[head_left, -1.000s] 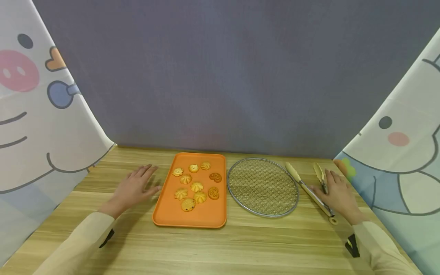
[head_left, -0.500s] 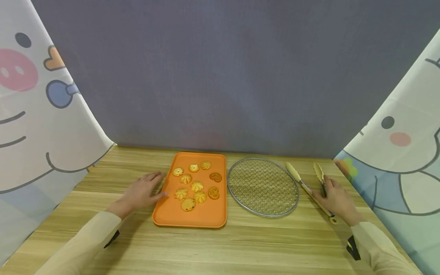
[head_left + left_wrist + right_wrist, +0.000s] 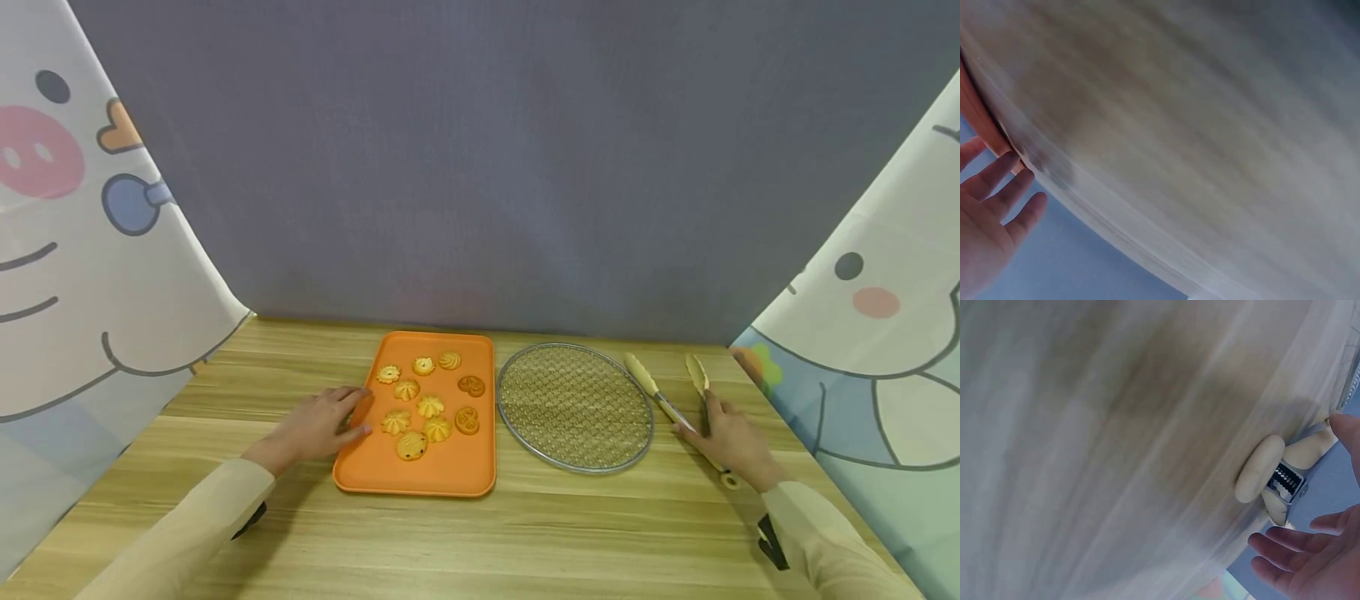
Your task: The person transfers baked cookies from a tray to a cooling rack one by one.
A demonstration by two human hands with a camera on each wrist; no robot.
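Note:
An orange rectangular tray [image 3: 375,475] lies on the wooden table, with several cookies on it, among them a round speckled one [image 3: 411,447]. My left hand [image 3: 318,423] is at the tray's left edge, fingertips and thumb over the rim; the left wrist view shows its fingers [image 3: 999,181] spread and relaxed beside the orange edge. Spread-open metal tongs [image 3: 675,414] with cream tips lie at the right. My right hand [image 3: 738,442] straddles them, thumb by one arm, fingers by the other. The right wrist view shows the tongs' cream end ring [image 3: 1260,469] between loosely bent fingers and thumb.
A round wire mesh rack [image 3: 576,408] lies flat between the tray and the tongs. A grey cloth wall [image 3: 480,183] rises behind the table [image 3: 525,542]. Cartoon-printed panels [image 3: 847,358] stand at both sides.
My left hand has moved right, from beside the tray onto its left rim. My right hand has shifted slightly over the tongs. The tray, cookies, rack and tongs stay in place.

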